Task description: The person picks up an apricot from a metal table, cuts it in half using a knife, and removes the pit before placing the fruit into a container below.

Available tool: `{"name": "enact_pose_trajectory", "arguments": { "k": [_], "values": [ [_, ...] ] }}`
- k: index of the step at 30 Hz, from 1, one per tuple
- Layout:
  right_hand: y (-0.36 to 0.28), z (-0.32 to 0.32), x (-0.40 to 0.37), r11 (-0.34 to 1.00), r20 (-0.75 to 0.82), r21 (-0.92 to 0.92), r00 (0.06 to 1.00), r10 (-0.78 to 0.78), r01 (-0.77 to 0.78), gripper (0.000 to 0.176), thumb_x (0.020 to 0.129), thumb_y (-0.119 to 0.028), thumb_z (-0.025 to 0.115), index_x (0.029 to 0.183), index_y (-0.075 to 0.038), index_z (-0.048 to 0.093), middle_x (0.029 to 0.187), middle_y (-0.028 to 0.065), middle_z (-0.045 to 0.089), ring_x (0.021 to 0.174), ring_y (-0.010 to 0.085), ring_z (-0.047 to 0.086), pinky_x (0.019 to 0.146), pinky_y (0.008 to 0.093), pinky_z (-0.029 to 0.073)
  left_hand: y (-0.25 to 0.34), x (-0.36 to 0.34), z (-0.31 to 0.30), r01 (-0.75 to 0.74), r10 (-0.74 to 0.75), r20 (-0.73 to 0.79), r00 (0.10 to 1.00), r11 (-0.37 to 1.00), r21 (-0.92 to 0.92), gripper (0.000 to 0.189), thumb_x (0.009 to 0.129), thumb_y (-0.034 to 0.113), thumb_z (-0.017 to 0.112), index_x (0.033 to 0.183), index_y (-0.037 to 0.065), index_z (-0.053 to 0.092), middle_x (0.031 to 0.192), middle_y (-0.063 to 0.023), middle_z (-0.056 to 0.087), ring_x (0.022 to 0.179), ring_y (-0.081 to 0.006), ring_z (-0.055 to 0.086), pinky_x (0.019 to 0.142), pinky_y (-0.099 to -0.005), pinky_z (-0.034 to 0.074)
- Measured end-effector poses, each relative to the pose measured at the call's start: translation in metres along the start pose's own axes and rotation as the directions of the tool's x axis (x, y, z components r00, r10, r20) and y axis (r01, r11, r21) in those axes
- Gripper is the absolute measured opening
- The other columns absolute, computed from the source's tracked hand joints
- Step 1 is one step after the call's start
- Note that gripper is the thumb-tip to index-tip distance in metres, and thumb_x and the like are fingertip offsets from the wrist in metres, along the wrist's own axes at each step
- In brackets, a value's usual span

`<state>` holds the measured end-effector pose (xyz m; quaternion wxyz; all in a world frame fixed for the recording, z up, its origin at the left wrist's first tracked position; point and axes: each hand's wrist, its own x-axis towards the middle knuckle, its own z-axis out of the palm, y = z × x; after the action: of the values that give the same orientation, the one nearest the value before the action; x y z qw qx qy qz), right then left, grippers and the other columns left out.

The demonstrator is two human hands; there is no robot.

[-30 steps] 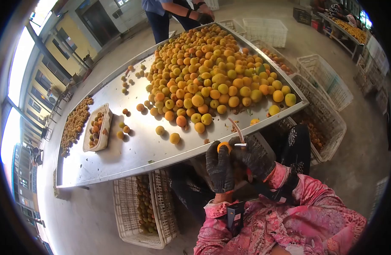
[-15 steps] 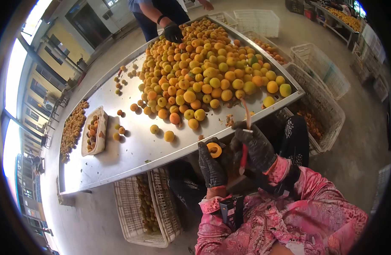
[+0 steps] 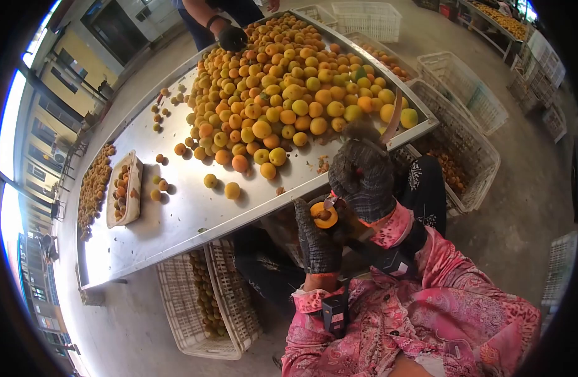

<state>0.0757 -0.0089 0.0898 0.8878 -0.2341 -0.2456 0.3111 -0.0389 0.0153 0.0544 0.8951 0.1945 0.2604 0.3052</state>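
Below the metal table's near edge, my left hand [image 3: 316,242], in a dark glove, holds a cut apricot [image 3: 324,215] with its cut face and brown stone showing. My right hand [image 3: 362,176], gloved too, is closed on a tool [image 3: 330,201] whose metal tip touches the apricot's cut face. Most of the tool is hidden by the glove. A long, pale brown strip stands up behind my right hand; I cannot make out what it belongs to. A large heap of apricots [image 3: 270,94] lies on the table [image 3: 194,213] beyond my hands.
A co-worker's gloved hand [image 3: 232,39] touches the heap's far side. A small basket [image 3: 125,188] and small brown fruit or stones [image 3: 95,188] are at the table's left. White crates [image 3: 229,301] stand below the table; more crates [image 3: 455,144] are at the right.
My right hand has turned and moved closer to my left, bringing the tool tip onto the apricot. The co-worker's hand has shifted slightly left in view, as has the whole scene.
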Motion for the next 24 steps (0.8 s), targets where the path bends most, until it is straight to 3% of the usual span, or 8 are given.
{"name": "enact_pose_trajectory", "arguments": {
  "k": [7,9,12,17,18,20,23,24],
  "values": [
    [0.002,0.004,-0.013,0.726,0.269,-0.575,0.925,-0.268,0.378,0.023,0.086,-0.016,0.053,0.100,0.002,0.053,0.053,0.0061,0.046,0.039,0.0135,0.040,0.037,0.0268,0.033,-0.004,0.002,0.000,0.028,0.002,-0.177,0.984,0.985,0.168,0.040,0.089,0.047,0.046,0.095,0.009,0.054,0.080,-0.0049,0.058,0.073,-0.0180,0.060,0.063,-0.0288,0.052],
    [0.012,-0.003,-0.016,0.999,0.107,0.035,0.994,0.033,-0.037,0.022,0.085,-0.014,0.055,0.100,0.002,0.053,0.055,0.0076,0.049,0.039,0.0134,0.040,0.036,0.0270,0.032,-0.006,0.004,-0.004,0.043,0.000,-0.207,0.978,0.979,0.201,0.038,0.089,0.045,0.045,0.094,0.009,0.053,0.079,-0.0044,0.058,0.072,-0.0172,0.059,0.063,-0.0277,0.052],
    [0.007,-0.011,-0.006,0.995,0.131,-0.050,0.987,0.093,-0.087,0.027,0.086,-0.019,0.053,0.105,0.000,0.051,0.061,0.0046,0.051,0.045,0.0118,0.045,0.040,0.0246,0.036,-0.010,0.009,-0.016,-0.075,0.110,-0.093,0.990,0.945,0.317,0.033,0.092,0.040,0.044,0.095,0.008,0.053,0.079,-0.0049,0.058,0.073,-0.0148,0.058,0.065,-0.0253,0.050],
    [0.000,-0.013,0.002,0.973,0.121,0.101,0.974,0.193,-0.205,0.028,0.085,-0.023,0.055,0.103,-0.001,0.054,0.060,0.0010,0.051,0.049,0.0095,0.047,0.043,0.0213,0.038,-0.004,0.014,-0.027,-0.413,0.358,0.294,0.886,0.323,0.852,0.035,0.092,0.037,0.044,0.102,0.004,0.053,0.087,-0.0065,0.059,0.080,-0.0126,0.058,0.070,-0.0237,0.048],
    [0.004,-0.015,-0.002,0.973,0.116,0.100,0.974,0.194,-0.206,0.028,0.085,-0.023,0.055,0.103,-0.001,0.054,0.060,0.0010,0.051,0.049,0.0095,0.047,0.043,0.0213,0.038,-0.006,0.014,-0.026,-0.409,0.354,0.291,0.889,0.325,0.853,0.035,0.092,0.037,0.044,0.102,0.004,0.053,0.087,-0.0065,0.059,0.080,-0.0126,0.058,0.070,-0.0237,0.048],
    [0.016,-0.015,-0.014,0.994,-0.013,-0.069,0.997,0.081,-0.081,0.027,0.087,-0.020,0.053,0.105,0.000,0.053,0.065,0.0037,0.054,0.052,0.0112,0.051,0.046,0.0216,0.041,-0.013,0.016,-0.023,-0.102,0.172,-0.108,0.979,0.875,0.472,0.037,0.092,0.037,0.044,0.104,0.004,0.052,0.091,-0.0069,0.058,0.081,-0.0133,0.057,0.071,-0.0248,0.048],
    [0.019,-0.004,-0.023,0.998,0.048,0.006,0.997,0.059,-0.059,0.024,0.087,-0.015,0.051,0.104,0.001,0.052,0.071,0.0060,0.057,0.056,0.0123,0.054,0.049,0.0221,0.043,-0.020,0.016,-0.014,-0.122,0.161,-0.157,0.974,0.966,0.229,0.037,0.092,0.039,0.044,0.103,0.004,0.051,0.091,-0.0068,0.057,0.079,-0.0140,0.057,0.070,-0.0263,0.049],
    [0.014,0.000,-0.024,0.943,0.031,-0.334,1.000,-0.001,0.011,0.022,0.087,-0.015,0.051,0.105,-0.001,0.052,0.069,0.0055,0.054,0.055,0.0120,0.051,0.047,0.0227,0.042,-0.019,0.013,-0.015,-0.116,0.155,-0.161,0.975,0.966,0.229,0.037,0.092,0.039,0.044,0.103,0.004,0.051,0.091,-0.0068,0.057,0.079,-0.0140,0.057,0.070,-0.0263,0.049]
  ]
}}
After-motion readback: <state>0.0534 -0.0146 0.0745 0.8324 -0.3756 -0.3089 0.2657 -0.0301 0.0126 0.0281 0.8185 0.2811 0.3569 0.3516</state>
